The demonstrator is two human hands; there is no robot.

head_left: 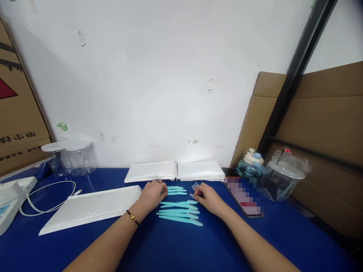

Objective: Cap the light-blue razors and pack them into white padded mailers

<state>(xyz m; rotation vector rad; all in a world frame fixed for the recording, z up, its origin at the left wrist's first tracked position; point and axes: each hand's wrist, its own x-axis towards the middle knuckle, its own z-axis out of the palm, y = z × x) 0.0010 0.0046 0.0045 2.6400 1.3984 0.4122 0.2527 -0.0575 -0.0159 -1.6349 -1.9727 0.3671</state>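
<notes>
Several turquoise eyebrow razors point(180, 218) lie side by side on the blue tabletop, their handles pointing left. Farther back, a smaller group of the same razors point(177, 190) reaches out from under my left hand point(154, 193). The fingers of that hand are curled in at the handle ends, which they partly hide. My right hand point(208, 195) is at the other end of the razors, its thumb close to the tip of the rearmost razor in the front group. Its long greyish nails point left, with a gap between thumb and fingers, and nothing shows in it.
White padded mailers stand in two stacks point(150, 172) point(200, 170) by the wall. Another mailer point(96, 206) lies left, beside a white cable point(47, 186) and clear jars point(81, 158). Rightward are a phone point(245, 198), a blue-lidded bottle point(249, 165) and a bagged plastic cup point(283, 177).
</notes>
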